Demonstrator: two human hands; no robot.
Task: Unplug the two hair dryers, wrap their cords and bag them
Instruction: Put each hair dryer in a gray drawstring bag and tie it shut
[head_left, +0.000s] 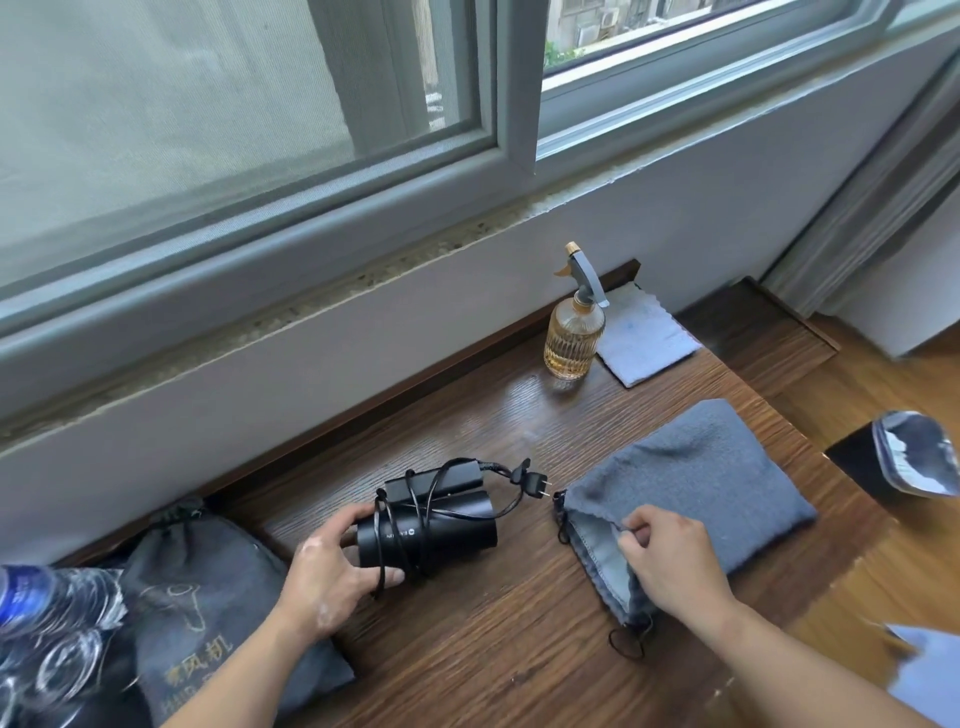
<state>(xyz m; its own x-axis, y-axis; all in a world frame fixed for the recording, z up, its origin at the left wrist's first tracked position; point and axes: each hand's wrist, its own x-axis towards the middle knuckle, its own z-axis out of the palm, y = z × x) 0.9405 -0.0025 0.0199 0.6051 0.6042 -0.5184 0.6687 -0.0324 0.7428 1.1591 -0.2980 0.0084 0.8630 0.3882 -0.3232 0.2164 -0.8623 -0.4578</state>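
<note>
Wood table (519, 649) under window. Left hand (332, 571) grips black hair dryer (431, 525), cord-wrapped, centre. Right hand (670, 561) pinches mouth of soft grey bag (696, 483), right. Dryer prob. rigid, smooth; hold by barrel w/ cord pinned.

Our left hand (332, 566) grips the cord-wrapped black hair dryer (431, 525) on the wooden table (519, 649); our right hand (670, 561) pinches the grey pouch (696, 483) mouth.

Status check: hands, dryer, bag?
Left hand grips wrapped dryer. Right hand pinches open bag mouth. Plug loose, nothing between.
</note>
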